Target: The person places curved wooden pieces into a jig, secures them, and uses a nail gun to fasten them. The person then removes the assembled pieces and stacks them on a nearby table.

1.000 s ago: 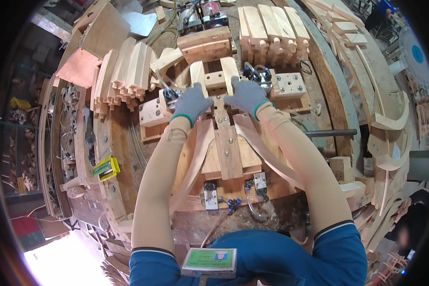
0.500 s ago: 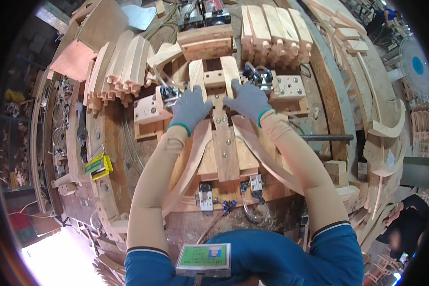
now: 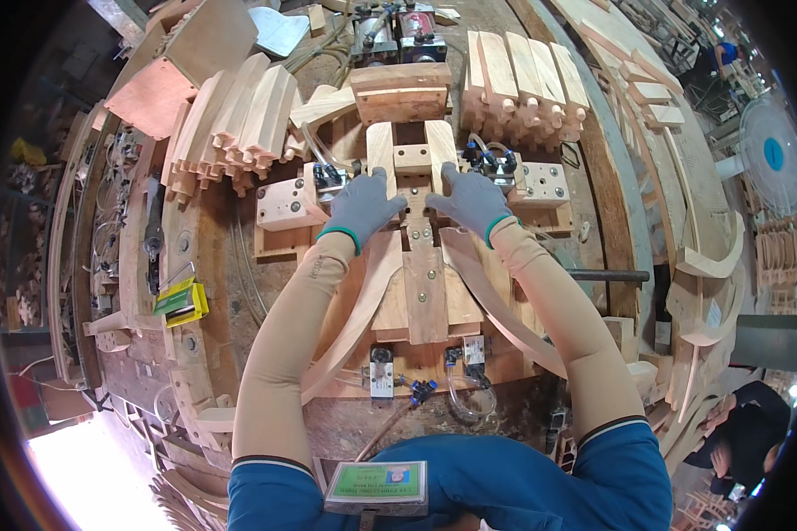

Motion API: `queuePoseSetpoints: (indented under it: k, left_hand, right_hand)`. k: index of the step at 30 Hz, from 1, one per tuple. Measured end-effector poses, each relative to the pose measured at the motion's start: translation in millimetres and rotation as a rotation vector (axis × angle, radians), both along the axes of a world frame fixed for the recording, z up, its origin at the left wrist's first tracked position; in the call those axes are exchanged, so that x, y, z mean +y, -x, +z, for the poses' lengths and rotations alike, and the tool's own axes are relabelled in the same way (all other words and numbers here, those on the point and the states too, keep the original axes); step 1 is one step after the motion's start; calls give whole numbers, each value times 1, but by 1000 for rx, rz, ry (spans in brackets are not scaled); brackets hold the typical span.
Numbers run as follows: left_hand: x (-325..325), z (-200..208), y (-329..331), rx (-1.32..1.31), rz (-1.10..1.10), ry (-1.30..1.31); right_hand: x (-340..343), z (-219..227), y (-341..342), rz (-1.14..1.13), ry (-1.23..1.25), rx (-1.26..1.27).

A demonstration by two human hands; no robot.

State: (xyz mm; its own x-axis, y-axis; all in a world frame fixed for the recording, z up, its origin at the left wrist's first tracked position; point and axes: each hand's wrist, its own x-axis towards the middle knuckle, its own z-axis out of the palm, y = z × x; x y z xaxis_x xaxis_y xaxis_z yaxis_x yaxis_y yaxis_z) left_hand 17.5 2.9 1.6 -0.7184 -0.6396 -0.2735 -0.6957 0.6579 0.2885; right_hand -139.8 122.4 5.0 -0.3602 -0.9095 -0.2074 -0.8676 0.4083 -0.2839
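"Left slat [image 3: 374, 281], right slat [image 3: 475, 285]: pointing where?"
"Long axes bow from left hand [image 3: 363, 205] and right hand [image 3: 473, 198] toward seven and five o'clock."
"Grip?"
"Whether either's clamped, I cannot tell."

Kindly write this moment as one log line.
left hand: on left pale piece | right hand: on right pale piece | bolted wooden strip: between curved pieces

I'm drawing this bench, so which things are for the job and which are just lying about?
Probably for the job:
left hand and right hand, touching short wooden pieces
wooden jig
curved wooden pieces beside it

Probably just lying about:
yellow-and-green packet
plywood box
pale sheet
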Motion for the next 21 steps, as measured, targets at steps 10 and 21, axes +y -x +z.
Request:
queuePoseSetpoints:
  k: [10, 21]
  left_hand:
    - [24, 3, 2, -4, 170, 127]
    - [17, 7, -31, 36, -267, 280]
  right_hand:
    - [-3, 1, -25, -153, 50, 72]
    - [12, 14, -19, -17, 69, -114]
